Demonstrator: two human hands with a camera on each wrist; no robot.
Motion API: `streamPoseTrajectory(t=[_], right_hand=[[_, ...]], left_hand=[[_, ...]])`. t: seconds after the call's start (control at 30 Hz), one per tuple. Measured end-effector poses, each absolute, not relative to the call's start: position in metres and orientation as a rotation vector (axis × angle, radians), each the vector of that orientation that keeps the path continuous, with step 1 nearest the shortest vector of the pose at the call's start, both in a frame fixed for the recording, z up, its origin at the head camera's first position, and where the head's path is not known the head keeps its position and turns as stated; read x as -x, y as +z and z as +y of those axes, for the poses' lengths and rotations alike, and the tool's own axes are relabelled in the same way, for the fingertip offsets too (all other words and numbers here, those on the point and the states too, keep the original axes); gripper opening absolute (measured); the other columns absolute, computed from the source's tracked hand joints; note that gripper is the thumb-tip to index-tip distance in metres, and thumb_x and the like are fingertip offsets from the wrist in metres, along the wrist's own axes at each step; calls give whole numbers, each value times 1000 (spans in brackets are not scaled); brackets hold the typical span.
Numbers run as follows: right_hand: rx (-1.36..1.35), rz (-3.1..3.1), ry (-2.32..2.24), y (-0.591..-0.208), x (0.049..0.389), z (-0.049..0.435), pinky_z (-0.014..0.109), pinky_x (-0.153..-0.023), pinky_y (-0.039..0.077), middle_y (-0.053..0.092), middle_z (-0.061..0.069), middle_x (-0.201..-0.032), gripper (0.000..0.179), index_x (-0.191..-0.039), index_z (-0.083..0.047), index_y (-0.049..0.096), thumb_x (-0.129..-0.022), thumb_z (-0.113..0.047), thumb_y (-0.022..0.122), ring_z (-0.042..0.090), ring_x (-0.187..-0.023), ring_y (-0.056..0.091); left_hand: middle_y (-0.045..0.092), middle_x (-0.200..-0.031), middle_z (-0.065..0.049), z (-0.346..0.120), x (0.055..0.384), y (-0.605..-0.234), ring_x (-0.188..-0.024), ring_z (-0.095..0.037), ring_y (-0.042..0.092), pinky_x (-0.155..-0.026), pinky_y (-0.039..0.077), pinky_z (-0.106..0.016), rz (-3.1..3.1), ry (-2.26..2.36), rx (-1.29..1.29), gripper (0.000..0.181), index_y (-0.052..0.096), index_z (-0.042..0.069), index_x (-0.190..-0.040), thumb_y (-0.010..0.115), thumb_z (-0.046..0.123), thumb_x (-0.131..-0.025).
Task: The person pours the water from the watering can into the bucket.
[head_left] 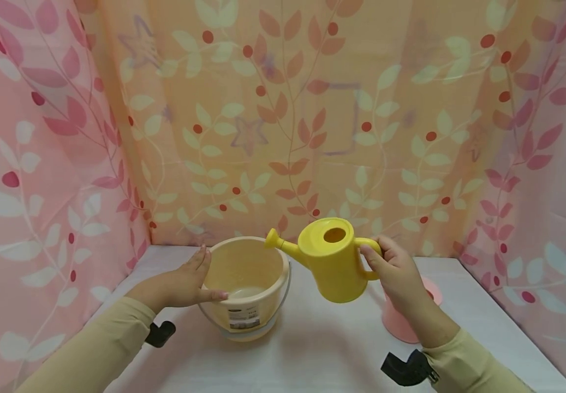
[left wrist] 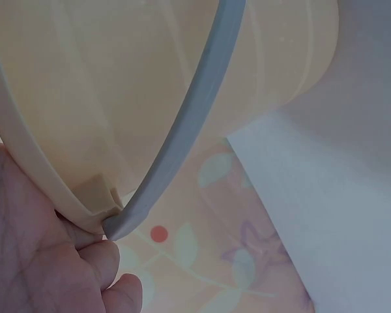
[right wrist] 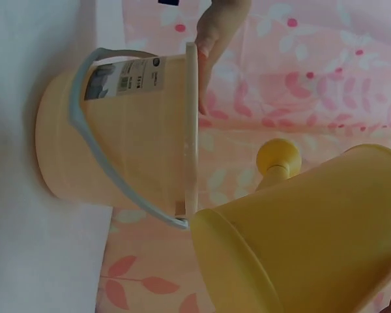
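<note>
A yellow watering can (head_left: 337, 273) is held up by its handle in my right hand (head_left: 398, 273), fingers wrapped round the handle. Its spout points left, with the rose (head_left: 273, 238) just over the right rim of a cream bucket (head_left: 248, 262). The bucket stands upright on the table, its grey handle (left wrist: 189, 124) hanging down. My left hand (head_left: 179, 281) rests on the bucket's left rim with fingers extended and the thumb along the near edge. In the right wrist view the can's body (right wrist: 306, 228) fills the lower right, with the bucket (right wrist: 137, 117) beyond it.
A pink object (head_left: 395, 322) stands on the white table (head_left: 322, 355) at the right, partly hidden behind my right hand and wrist. Patterned cloth (head_left: 287, 109) encloses the back and both sides. Dark camera mounts (head_left: 407, 368) jut from the wrists.
</note>
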State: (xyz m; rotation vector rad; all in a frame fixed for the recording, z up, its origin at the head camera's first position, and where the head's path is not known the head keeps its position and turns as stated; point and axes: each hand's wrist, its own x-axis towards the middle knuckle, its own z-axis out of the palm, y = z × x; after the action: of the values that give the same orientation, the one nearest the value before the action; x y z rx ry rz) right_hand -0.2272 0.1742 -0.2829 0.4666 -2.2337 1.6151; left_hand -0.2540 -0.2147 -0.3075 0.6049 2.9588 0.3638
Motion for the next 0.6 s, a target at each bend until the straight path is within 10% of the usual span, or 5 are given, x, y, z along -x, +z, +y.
streamPoseTrajectory(t=[0.6], right_hand=[[-515,-2432,1417,-265,237,160,29,-73,45,58,9,-89,33,-102,-4,58,-91,-35,55,23,-85,51]], left_hand=[[0,-147,-32,-215,255,-307,-135,-44,4,-106,14,-56,2952,343,-582,114,8,-15,-139,53,69,-76]])
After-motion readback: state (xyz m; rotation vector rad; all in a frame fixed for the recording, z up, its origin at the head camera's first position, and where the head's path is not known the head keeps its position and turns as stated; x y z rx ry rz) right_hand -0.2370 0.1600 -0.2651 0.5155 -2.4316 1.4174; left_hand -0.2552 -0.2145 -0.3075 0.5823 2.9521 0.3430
